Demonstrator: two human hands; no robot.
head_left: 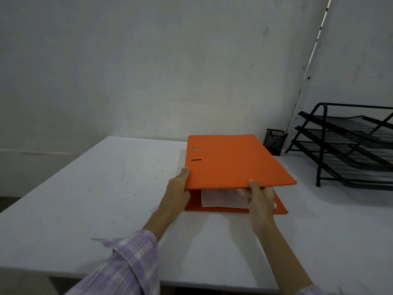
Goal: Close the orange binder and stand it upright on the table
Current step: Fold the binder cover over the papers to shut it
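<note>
The orange binder [231,160] lies flat on the white table [85,188], spine to the left, its top cover lowered close to the bottom cover with a gap at the near edge. White papers [221,198] show inside that gap. My left hand [177,193] rests against the binder's near left corner by the spine, thumb on the cover's edge. My right hand [260,202] grips the near edge of the top cover, thumb on top and fingers underneath, inside the gap.
A black three-tier mesh letter tray [348,145] stands at the right back of the table. A small black mesh pen cup [275,141] sits between it and the binder. A pale wall rises just behind the table.
</note>
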